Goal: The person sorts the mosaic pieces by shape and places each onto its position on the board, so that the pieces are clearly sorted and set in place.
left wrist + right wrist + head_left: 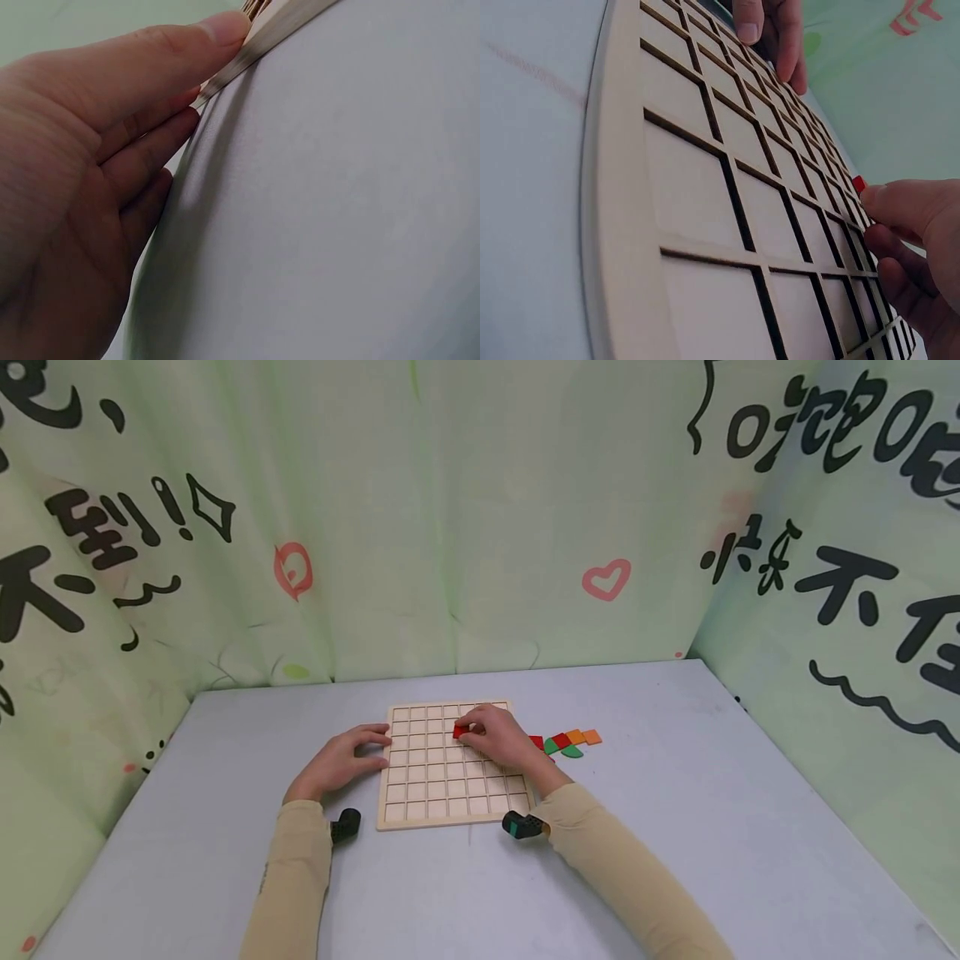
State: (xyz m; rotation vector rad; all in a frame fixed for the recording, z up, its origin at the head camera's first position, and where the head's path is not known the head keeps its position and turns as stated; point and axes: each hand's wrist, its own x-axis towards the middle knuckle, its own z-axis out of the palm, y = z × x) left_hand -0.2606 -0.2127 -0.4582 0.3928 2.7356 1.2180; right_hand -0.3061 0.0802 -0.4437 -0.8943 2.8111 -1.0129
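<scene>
Board of pale wood (437,772), head view: square grid of cells, flat on a white table (420,893). Left hand (337,764) at the board's left edge, fingers and thumb loosely extended and spread, fingertips against the rim. Right hand (498,739) over the board's upper right part, thumb and fingers drawn together, pinching a small red piece (458,732). Piece sits above the board's upper cells; whether it touches them, cannot tell. Just right of the board, partly behind the right wrist: a loose cluster, including a red tile (562,741), an orange tile (592,737) and a green curved piece (572,752). Beyond the board hangs a pale green curtain (450,527) with black lettering and red heart outlines.

Left wrist view: thumb reaches to the board's edge, the other fingers nearly straight beside it, tips at the same edge. Only a strip of the board shows.

Right wrist view: board's frame and cells fill the middle, the nearest cells bare. Red piece shows at the board's far side, partly covered by the gripping thumb. Left hand's fingertips rest on the opposite rim.
</scene>
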